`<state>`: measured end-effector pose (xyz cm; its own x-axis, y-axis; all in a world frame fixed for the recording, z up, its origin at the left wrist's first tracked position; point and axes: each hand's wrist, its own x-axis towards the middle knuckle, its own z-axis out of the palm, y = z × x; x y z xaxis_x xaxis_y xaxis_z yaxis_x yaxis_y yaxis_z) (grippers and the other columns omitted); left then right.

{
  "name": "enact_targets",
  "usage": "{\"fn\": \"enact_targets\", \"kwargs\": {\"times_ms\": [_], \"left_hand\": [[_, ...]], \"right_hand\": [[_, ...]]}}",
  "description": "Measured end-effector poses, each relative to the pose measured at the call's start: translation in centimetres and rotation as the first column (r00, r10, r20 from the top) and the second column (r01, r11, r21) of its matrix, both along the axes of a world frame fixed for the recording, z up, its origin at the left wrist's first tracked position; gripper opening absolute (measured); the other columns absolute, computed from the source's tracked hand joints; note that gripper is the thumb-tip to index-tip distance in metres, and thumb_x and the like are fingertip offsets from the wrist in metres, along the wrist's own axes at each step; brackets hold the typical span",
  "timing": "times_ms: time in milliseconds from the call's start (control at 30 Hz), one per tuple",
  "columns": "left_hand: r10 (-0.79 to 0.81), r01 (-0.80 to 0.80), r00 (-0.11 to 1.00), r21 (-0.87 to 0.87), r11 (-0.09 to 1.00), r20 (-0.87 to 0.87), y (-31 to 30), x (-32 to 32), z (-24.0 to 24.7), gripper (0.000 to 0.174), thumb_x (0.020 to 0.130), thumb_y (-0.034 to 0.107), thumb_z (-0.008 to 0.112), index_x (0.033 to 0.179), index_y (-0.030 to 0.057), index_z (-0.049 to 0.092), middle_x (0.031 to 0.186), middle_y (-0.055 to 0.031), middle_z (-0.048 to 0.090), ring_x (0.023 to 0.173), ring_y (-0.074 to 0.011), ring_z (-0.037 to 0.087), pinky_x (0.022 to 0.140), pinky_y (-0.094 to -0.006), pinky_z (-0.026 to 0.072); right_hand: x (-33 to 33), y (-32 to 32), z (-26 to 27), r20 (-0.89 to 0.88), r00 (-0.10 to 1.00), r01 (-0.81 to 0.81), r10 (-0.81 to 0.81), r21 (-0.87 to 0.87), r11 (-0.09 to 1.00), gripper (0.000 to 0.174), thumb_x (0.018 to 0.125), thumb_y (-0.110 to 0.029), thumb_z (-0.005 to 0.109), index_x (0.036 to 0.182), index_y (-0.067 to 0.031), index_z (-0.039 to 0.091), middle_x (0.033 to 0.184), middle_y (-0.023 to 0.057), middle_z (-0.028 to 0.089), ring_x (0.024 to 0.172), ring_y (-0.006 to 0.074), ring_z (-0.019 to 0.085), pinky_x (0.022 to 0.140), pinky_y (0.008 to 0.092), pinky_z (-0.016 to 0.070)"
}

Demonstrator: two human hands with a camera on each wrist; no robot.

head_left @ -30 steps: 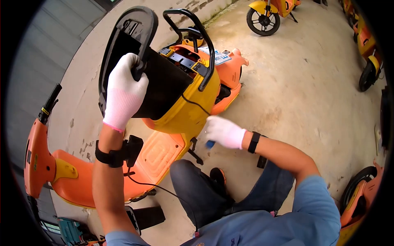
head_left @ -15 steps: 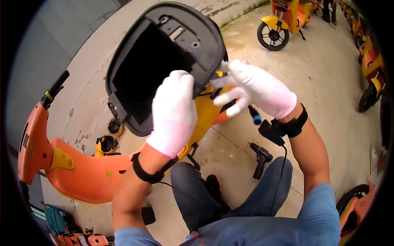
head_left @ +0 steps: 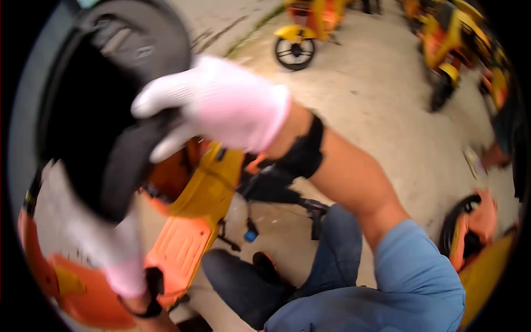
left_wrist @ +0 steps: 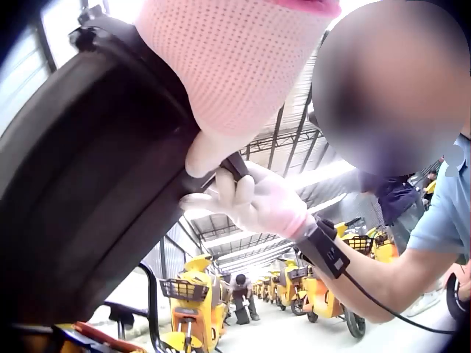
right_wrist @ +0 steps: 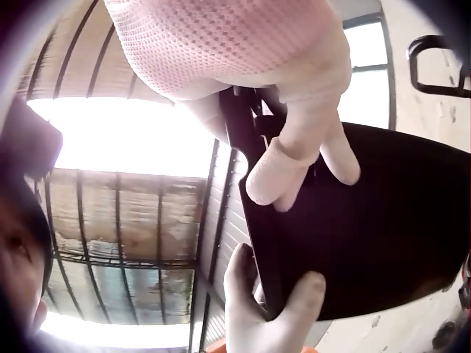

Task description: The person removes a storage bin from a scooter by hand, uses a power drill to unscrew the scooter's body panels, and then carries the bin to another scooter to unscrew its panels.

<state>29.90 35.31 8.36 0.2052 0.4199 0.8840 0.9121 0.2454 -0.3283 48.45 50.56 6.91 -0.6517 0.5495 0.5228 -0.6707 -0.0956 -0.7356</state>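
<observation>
A black storage bin, its rim [head_left: 160, 33] tilted toward me, is held up at the left in the head view. White-and-pink knit gloves cover both hands. My right hand [head_left: 221, 102] grips the rim's near right side; in the right wrist view its fingers [right_wrist: 287, 154] curl over the edge. Lower down, blurred, my left hand [head_left: 113, 243] holds the bin's lower edge. Its thumb and a finger straddle that rim in the right wrist view. Behind the bin is the scooter's yellow body [head_left: 207, 182] with its orange footboard [head_left: 180, 246].
A blue-tipped connector [head_left: 250, 235] hangs beside the scooter. The drill [head_left: 316, 221] lies on the floor near my knee. Another yellow-and-orange scooter [head_left: 301, 41] stands ahead, with more scooters [head_left: 442, 61] in a row at the right. A person [left_wrist: 244, 298] stands farther back.
The bin has come off the scooter body and swung left and up. My right hand has moved from beside it to grip its rim. My left hand has shifted to the bin's lower edge.
</observation>
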Motion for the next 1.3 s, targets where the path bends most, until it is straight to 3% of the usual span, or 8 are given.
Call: {"fn": "enact_targets", "kwargs": {"times_ms": [67,167,667,1000,1067,1133,1200,1300], "left_hand": [[0.07,-0.033,0.981,0.198,0.98,-0.183,-1.4,-0.2,2.0,0.076,0.07,0.002,0.081,0.139,-0.0032,0.049,0.135,-0.0211,0.057,0.125,-0.0371,0.055,0.109,-0.0421,0.0411],[0.0,0.019,0.997,0.222,0.975,-0.082,-2.0,-1.7,3.8,0.059,0.085,0.005,0.076,0.137,-0.005,0.05,0.131,-0.0182,0.062,0.116,-0.0297,0.063,0.1,-0.034,0.049],[0.207,0.236,0.831,-0.664,0.709,0.516,12.7,-9.1,-13.7,0.063,0.1,0.044,0.052,0.139,-0.0059,0.046,0.133,-0.0287,0.056,0.124,-0.043,0.052,0.105,-0.0459,0.0408],[0.286,0.314,0.767,-0.725,0.613,0.574,10.2,-7.8,-18.6,0.05,0.101,0.048,0.046,0.117,0.0035,0.062,0.102,-0.0271,0.068,0.1,-0.0447,0.063,0.086,-0.0489,0.0495],[0.308,0.323,0.737,-0.714,0.621,0.602,10.0,-7.3,-18.4,0.051,0.101,0.048,0.046,0.12,0.0032,0.061,0.105,-0.0272,0.067,0.102,-0.0439,0.063,0.088,-0.0477,0.0492],[0.318,0.338,0.706,-0.696,0.634,0.633,10.4,-7.3,-18.5,0.052,0.101,0.049,0.046,0.123,0.003,0.06,0.108,-0.0273,0.067,0.104,-0.0432,0.063,0.09,-0.0465,0.0489],[0.145,0.478,0.637,-0.535,0.697,0.757,10.7,-7.6,-18.9,0.057,0.101,0.049,0.046,0.132,0.001,0.054,0.116,-0.0275,0.065,0.111,-0.0411,0.062,0.096,-0.0438,0.047],[0.156,0.541,0.576,-0.517,0.663,0.802,11.6,-5.9,-17.9,0.066,0.099,0.049,0.051,0.14,-0.0017,0.046,0.128,-0.0282,0.06,0.119,-0.0401,0.058,0.101,-0.0424,0.0446]], "right_hand": [[0.3,1.4,-0.4,-0.435,0.796,0.594,-0.421,0.692,0.41,0.021,0.084,-0.006,0.067,0.094,0.0121,0.064,0.083,0.0152,0.065,0.076,0.0265,0.071,0.067,0.0405,0.0643],[5.0,-1.4,1.8,-0.21,0.977,0.029,-0.044,-0.075,0.997,0.021,0.086,-0.004,0.07,0.104,0.0055,0.064,0.088,0.0165,0.067,0.083,0.0283,0.071,0.075,0.0386,0.0636],[30.6,-2.5,-13.0,-0.071,0.863,0.389,-0.5,-0.536,0.749,0.015,0.096,-0.014,0.057,0.1,-0.0006,0.063,0.097,0.012,0.068,0.085,0.0273,0.066,0.074,0.0372,0.0582],[46.7,9.3,-46.1,0.457,-0.446,0.785,-0.77,0.613,-0.091,0.013,0.089,-0.007,0.066,0.095,0.0033,0.062,0.09,0.0109,0.06,0.085,0.0267,0.061,0.084,0.0408,0.0625],[50.9,9.4,-50.3,0.5,0.16,0.706,-0.851,-0.66,-0.256,0.025,0.089,-0.01,0.074,0.107,0.0003,0.059,0.09,0.006,0.063,0.089,0.0135,0.058,0.083,0.0278,0.0527],[54.4,5.7,-54.0,0.594,-0.406,0.842,-0.695,0.538,-0.032,0.027,0.094,-0.019,0.068,0.113,-0.0006,0.06,0.103,0.0122,0.066,0.097,0.0211,0.063,0.09,0.0334,0.0544],[49.0,2.1,-45.6,0.426,0.371,0.519,-0.825,-0.832,-0.196,0.021,0.095,-0.021,0.065,0.103,-0.0013,0.064,0.113,0.0137,0.067,0.103,0.0278,0.066,0.086,0.0394,0.0589],[47.9,-0.5,-45.6,0.404,0.366,0.591,-0.839,-0.797,-0.126,0.034,0.098,-0.031,0.063,0.12,-0.0048,0.064,0.122,0.0119,0.065,0.107,0.0226,0.064,0.092,0.0366,0.0538]]}}
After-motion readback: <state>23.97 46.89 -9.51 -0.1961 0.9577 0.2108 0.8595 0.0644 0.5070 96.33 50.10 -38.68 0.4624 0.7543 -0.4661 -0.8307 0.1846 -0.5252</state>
